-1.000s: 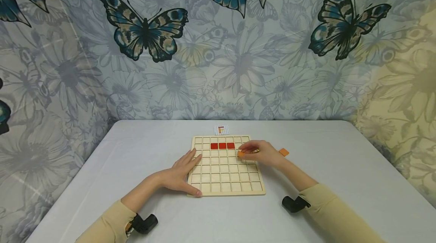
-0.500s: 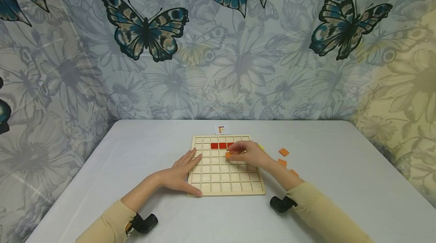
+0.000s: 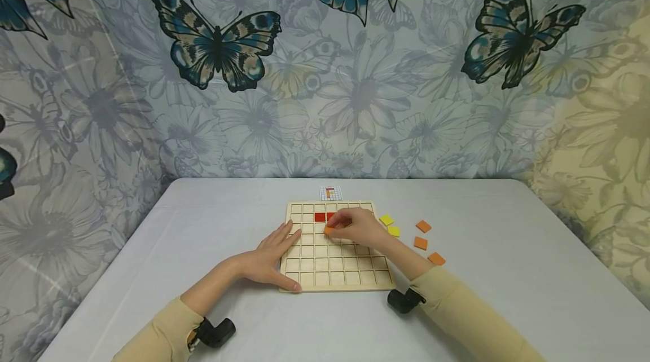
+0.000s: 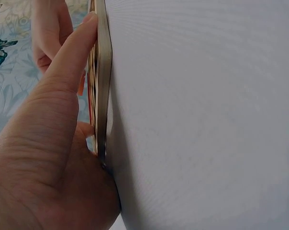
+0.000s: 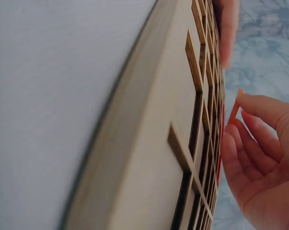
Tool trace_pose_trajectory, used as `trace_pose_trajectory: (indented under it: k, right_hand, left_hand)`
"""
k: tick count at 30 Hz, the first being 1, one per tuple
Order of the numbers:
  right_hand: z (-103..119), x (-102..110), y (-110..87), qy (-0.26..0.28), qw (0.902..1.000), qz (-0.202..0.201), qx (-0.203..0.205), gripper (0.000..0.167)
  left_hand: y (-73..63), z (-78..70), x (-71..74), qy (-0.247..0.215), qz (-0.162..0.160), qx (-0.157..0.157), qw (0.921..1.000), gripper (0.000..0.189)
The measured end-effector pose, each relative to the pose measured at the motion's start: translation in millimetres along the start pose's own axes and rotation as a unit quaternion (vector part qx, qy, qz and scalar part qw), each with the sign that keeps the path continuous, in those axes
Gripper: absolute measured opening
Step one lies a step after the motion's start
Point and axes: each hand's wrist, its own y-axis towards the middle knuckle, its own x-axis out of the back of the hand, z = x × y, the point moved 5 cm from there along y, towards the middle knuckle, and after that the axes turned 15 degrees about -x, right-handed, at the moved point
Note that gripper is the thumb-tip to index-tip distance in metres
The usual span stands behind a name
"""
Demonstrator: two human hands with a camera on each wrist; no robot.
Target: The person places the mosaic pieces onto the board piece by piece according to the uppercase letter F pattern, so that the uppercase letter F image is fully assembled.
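Note:
A wooden grid board (image 3: 337, 279) lies on the table, with red tiles (image 3: 319, 217) in a row near its top. My left hand (image 3: 265, 259) rests on the board's left edge, fingers spread and thumb at the near corner. Between thumb and fingertips, my right hand (image 3: 359, 228) pinches an orange square tile (image 3: 328, 230) over the grid, just below the red row. In the right wrist view that tile (image 5: 234, 111) stands tilted on edge, close over the board. The right hand hides part of the red row and some cells behind it.
Two yellow tiles (image 3: 393, 231) lie at the board's right side. Farther right are three loose orange tiles (image 3: 420, 243). Behind the board sits a small card (image 3: 330, 193) printed with a coloured grid. A butterfly-patterned backdrop (image 3: 365, 97) rises behind the table (image 3: 508, 272).
My right hand has moved left across the board with the orange tile, covering the right end of the red row and uncovering loose tiles on the right. The left hand has stayed still.

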Motion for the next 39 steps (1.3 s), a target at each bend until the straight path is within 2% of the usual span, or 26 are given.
trace_pose_trajectory:
  k: [5, 16, 26, 32, 39]
  right_hand:
    - [8.3, -4.5, 5.2, -0.035, 0.9988, -0.011, 0.033, 0.012]
    - [19.4, -11.7, 9.9, -0.087, 0.9933, -0.019, 0.074, 0.010]
    - [23.5, -14.9, 5.9, -0.096, 0.9884, -0.019, 0.116, 0.010]
    - [22.3, -14.9, 5.1, -0.102, 0.9876, -0.027, 0.117, 0.012]
    - [20.6, -15.1, 5.5, -0.099, 0.9900, -0.019, 0.098, 0.017]
  left_hand:
    - [0.4, 0.7, 0.2, 0.005, 0.000, -0.004, 1.0000, 0.118]
    - [0.6, 1.9, -0.7, -0.003, 0.001, -0.008, 1.0000, 0.118]
    - [0.8, 2.7, -1.1, -0.006, 0.000, -0.006, 1.0000, 0.119]
    - [0.7, 2.1, -0.8, -0.006, 0.000, -0.004, 1.0000, 0.119]
    - [1.0, 2.1, -0.6, -0.006, -0.003, -0.006, 1.0000, 0.120]
